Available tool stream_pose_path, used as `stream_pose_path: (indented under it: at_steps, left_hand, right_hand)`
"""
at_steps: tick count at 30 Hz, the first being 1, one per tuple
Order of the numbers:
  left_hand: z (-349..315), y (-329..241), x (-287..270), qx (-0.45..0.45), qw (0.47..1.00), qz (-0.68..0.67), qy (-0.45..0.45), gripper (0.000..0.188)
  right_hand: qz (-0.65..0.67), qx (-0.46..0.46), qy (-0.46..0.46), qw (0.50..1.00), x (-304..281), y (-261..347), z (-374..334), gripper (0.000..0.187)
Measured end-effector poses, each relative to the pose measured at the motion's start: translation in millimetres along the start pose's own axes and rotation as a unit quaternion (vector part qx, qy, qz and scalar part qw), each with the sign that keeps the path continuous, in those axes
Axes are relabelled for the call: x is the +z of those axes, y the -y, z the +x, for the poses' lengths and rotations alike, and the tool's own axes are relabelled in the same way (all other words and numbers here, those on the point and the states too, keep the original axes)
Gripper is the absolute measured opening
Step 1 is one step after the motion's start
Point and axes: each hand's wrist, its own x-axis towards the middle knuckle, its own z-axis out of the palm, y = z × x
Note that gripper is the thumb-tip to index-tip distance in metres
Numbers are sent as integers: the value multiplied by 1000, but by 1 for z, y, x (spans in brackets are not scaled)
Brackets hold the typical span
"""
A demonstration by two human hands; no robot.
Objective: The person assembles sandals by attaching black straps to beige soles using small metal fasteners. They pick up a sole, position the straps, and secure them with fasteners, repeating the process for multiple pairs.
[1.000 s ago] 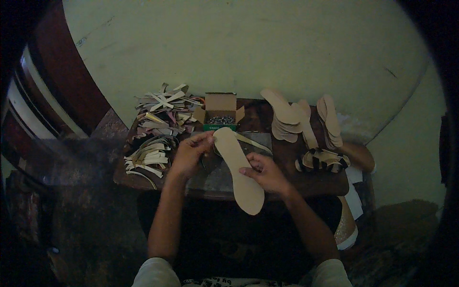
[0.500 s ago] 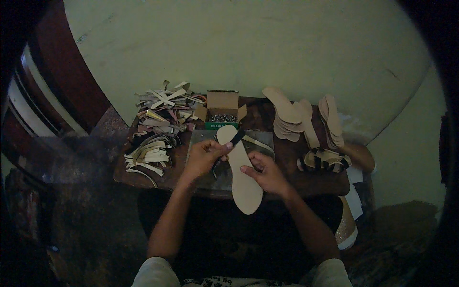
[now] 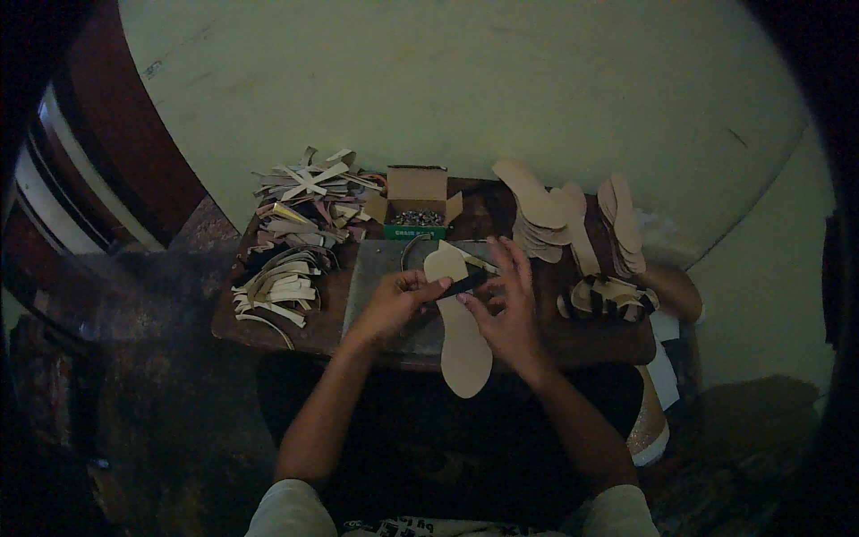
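Observation:
A beige shoe insole (image 3: 467, 356) lies lengthwise between my hands, one end over the metal plate and the other past the table's near edge. Across its upper part runs a short black strap (image 3: 466, 285). My left hand (image 3: 394, 307) is closed at the insole's left edge, thumb on the strap's left end. At the strap's other end, my right hand (image 3: 514, 318) has its thumb and a finger at the strap, while other fingers stretch upward. The undersides of both grips are hidden. Behind the insole, a thin pale strap (image 3: 483, 263) lies partly covered.
Around the grey metal plate (image 3: 369, 282) on the wooden table (image 3: 573, 345) are an open carton of small metal pieces (image 3: 417, 229), heaped strip scraps (image 3: 309, 192), pale curved strips (image 3: 279, 291), stacked insoles (image 3: 535, 206) and a strappy sandal upper (image 3: 608, 298). A person's arm (image 3: 676, 291) is at right.
The black strap has turned from slanting upward off the insole to lying across it. My right hand has left the insole's middle and moved up to the strap, some fingers lifting.

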Motion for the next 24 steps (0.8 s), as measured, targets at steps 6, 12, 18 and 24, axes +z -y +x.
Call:
stream_pose_path:
  at_steps: [6,12,18,24]
  left_hand:
    - [2,-2,5,-18,1000,-18,10,30]
    - [2,5,13,-21,999,-23,12,36]
    - [7,16,12,-34,994,-92,45,35]
    - [4,14,13,48,996,-32,62,27]
  right_hand:
    - [-129,-141,-10,981,-6,-32,1,25]
    - [-64,-7,2,998,-3,-28,-2,22]
    - [-57,-25,-19,998,-1,-23,2,21]
    - [-79,-9,-26,997,-5,-23,2,18]
